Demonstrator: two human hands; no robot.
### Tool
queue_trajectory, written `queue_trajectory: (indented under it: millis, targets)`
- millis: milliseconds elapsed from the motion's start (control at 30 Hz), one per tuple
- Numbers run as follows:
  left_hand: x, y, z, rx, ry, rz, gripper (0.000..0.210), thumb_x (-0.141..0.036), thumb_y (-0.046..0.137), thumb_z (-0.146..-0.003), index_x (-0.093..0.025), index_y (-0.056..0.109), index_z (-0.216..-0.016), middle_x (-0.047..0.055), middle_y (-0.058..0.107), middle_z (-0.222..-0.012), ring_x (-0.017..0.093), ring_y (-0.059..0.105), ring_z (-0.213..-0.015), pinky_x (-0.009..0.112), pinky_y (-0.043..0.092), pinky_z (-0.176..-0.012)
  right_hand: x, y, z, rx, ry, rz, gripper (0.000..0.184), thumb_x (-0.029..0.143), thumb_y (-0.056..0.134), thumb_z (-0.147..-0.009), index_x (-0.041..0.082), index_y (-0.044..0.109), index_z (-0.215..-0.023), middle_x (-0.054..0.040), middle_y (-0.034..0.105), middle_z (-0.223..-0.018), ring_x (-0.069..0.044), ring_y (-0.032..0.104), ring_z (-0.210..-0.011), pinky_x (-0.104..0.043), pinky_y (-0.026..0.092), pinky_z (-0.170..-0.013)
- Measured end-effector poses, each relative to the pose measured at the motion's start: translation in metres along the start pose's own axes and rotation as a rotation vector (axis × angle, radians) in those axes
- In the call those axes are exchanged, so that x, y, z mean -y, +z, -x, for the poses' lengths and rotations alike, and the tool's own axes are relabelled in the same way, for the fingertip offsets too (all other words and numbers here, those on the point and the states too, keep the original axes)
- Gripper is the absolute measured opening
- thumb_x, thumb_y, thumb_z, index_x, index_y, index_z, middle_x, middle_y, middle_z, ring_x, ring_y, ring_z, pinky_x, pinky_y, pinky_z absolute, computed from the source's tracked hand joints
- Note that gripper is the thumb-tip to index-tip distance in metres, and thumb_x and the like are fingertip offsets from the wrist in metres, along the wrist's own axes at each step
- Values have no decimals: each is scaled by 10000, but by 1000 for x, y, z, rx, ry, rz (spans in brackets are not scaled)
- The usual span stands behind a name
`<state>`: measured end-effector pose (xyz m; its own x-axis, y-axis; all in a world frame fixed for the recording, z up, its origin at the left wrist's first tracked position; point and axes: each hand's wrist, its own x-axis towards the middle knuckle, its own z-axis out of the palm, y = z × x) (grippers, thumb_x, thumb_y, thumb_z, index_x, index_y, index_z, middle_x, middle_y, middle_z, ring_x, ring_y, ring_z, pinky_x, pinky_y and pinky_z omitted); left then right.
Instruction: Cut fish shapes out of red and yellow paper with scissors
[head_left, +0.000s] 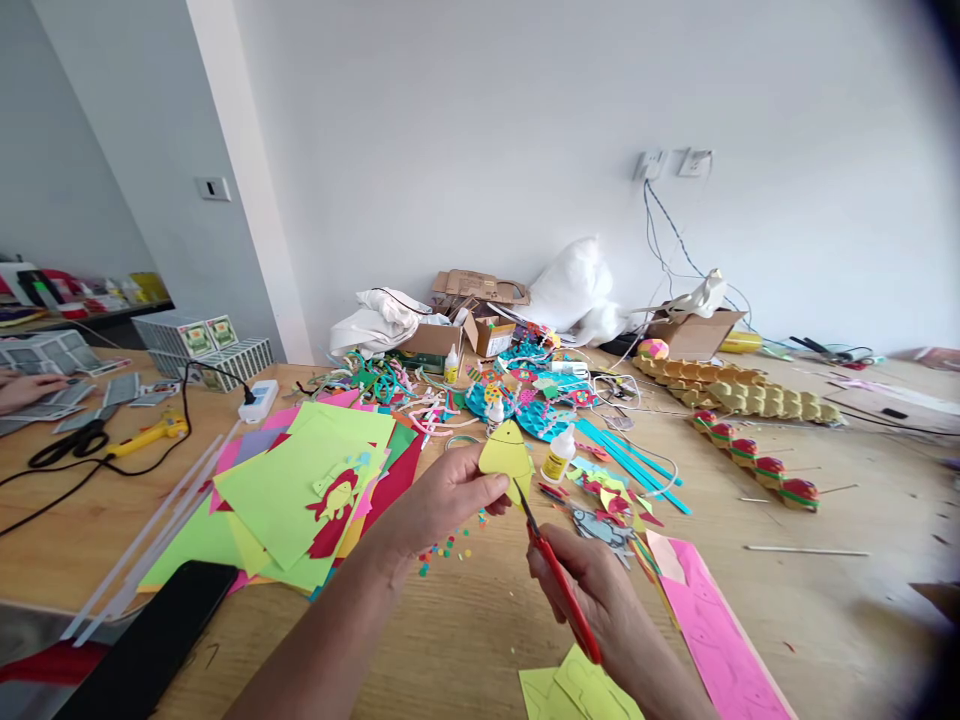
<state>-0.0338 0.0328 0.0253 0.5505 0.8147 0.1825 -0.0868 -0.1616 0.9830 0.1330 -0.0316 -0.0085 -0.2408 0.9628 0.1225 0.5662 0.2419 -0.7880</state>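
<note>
Between the thumb and fingers of my left hand [457,495] is a yellow paper fish [505,450], partly cut out, with drawn lines on it. My right hand [589,580] grips red-handled scissors [562,590]; their dark blades meet the lower edge of the yellow paper. Below, near the bottom edge, lie yellow paper sheets [577,690] with drawn outlines. Just beyond the hands stands a white glue bottle [558,455] with a yellow label. To its right rest a grey-blue paper fish [600,530] and colored scraps.
Stacked colored paper [277,490] and a black phone [161,630] lie at left, near a yellow glue gun [150,436]. Pink paper [720,630], egg-carton strips [772,402] and a red-green craft caterpillar [769,470] sit at right. A co-worker's hand [30,390] shows far left.
</note>
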Motion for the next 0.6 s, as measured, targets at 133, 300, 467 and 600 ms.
queue_trajectory:
  millis: [133,300,467,600]
  targets:
    - [-1,1,0,-5,-7,8,175,-308,542,-752,-139,581,-776,13,549,-728,115,501,-648,244,419,-629,1,0,-1,0,-2,9,319,394,322,-855,226,311,-585,59,290,-510,-111,362,-445,-236,235,-428]
    - [-5,0,1,-22,46,87,199,-296,549,-782,-167,601,-924,11,584,-819,126,505,-745,229,400,-687,2,-4,-2,27,-9,26,343,406,362,-856,224,310,-570,53,319,-494,-108,343,-439,-233,219,-415]
    - [-4,1,-2,-80,31,128,144,-256,582,-736,-160,603,-841,-4,596,-771,116,506,-684,219,386,-644,-1,-2,-1,37,22,-73,320,397,395,-847,215,360,-587,53,340,-500,-110,362,-449,-225,239,-422]
    - [-2,4,-4,-120,44,180,96,-231,588,-719,-156,552,-767,-23,557,-680,91,476,-602,208,385,-582,-1,4,-1,44,76,-279,348,472,383,-840,206,401,-616,54,372,-491,-107,363,-447,-221,277,-439]
